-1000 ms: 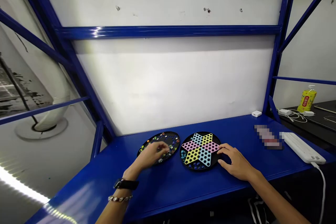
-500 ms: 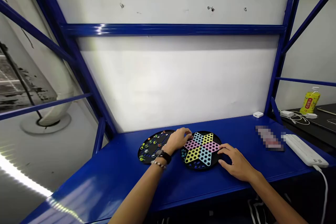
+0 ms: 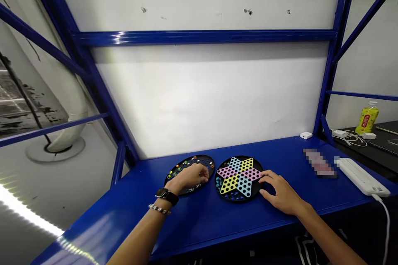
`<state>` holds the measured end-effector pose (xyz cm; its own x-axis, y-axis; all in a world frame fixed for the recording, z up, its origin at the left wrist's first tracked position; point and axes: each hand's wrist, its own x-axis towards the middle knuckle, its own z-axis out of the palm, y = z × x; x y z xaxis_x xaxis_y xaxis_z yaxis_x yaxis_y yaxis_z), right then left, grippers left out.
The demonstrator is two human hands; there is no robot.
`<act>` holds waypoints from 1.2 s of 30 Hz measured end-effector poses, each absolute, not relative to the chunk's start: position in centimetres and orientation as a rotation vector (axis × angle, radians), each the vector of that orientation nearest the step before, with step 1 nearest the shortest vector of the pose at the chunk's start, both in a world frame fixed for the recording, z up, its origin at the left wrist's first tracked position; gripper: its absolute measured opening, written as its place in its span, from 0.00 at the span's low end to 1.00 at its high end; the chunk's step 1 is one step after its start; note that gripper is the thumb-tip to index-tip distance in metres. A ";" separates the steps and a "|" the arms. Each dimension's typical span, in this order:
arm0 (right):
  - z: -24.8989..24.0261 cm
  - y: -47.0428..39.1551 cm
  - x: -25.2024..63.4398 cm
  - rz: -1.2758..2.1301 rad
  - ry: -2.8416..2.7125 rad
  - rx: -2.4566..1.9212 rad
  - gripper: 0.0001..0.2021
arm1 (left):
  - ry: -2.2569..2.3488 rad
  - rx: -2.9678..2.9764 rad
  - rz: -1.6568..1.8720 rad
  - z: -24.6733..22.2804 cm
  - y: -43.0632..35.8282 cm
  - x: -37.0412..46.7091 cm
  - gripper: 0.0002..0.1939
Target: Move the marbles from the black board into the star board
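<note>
A round black Chinese checkers board (image 3: pixel 240 173) lies on the blue table, its six-pointed star of pink, yellow and light blue full of holes. Blue marbles (image 3: pixel 234 195) sit in the board's lower outer compartment, teal ones at its left. To the left is a round black tray (image 3: pixel 203 160) holding scattered marbles in several colours. Over this tray hovers my left hand (image 3: pixel 191 175), fingers curled in; whatever they hold is hidden. My right hand (image 3: pixel 278 192) rests at the board's right edge, fingertips touching the pink star point, thumb apart from the fingers.
On the right of the table lie a white power strip (image 3: pixel 362 177) with a cable, a blurred flat object (image 3: pixel 319 163) and a small white case (image 3: pixel 306 135). Blue frame posts and a white panel (image 3: pixel 214 95) stand behind. A yellow bottle (image 3: pixel 367 118) stands on a dark side table.
My left hand has moved left, from the upper left edge of the star board to over the marble tray. The right hand stays at the board's edge.
</note>
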<state>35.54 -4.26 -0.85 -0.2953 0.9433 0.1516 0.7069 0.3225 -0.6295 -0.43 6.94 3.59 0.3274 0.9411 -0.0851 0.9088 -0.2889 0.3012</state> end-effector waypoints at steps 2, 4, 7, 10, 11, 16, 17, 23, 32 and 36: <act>-0.8 -4.2 35.5 0.612 -2.093 -1.451 0.16 | 1.625 2.322 0.135 4.0 7.4 -0.2 0.08; -0.9 -4.2 35.5 0.614 -2.091 -1.446 0.16 | 1.595 2.326 0.094 4.1 7.9 0.0 0.08; -0.9 -4.2 35.5 0.616 -2.086 -1.441 0.16 | 1.509 2.298 0.064 4.0 8.3 -0.1 0.09; -0.8 -4.3 35.5 0.615 -2.089 -1.447 0.16 | 1.426 2.252 0.052 3.8 8.1 -0.5 0.12; -0.8 -4.3 35.5 0.617 -2.092 -1.447 0.16 | 1.415 2.233 0.037 3.8 7.8 -0.7 0.12; -0.6 -4.3 35.5 0.628 -2.091 -1.459 0.16 | 1.397 2.169 0.048 4.0 6.5 -1.8 0.15; -0.6 -4.3 35.5 0.631 -2.092 -1.460 0.16 | 1.398 2.168 0.056 4.0 6.3 -2.0 0.16; -0.5 -4.4 35.4 0.628 -2.090 -1.455 0.15 | 1.425 2.249 0.125 3.9 6.0 -2.5 0.14; -0.5 -4.4 35.4 0.618 -2.092 -1.452 0.15 | 1.893 2.414 0.093 2.7 9.4 1.7 0.15; -0.2 -4.5 35.3 0.616 -2.091 -1.457 0.14 | 1.916 2.432 0.062 1.9 9.8 2.5 0.12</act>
<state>35.31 -4.48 -0.20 -0.2909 0.9445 0.1526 0.7111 0.3202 -0.6260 2.53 9.82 1.90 0.2338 0.9723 0.0036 0.9704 -0.2336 0.0605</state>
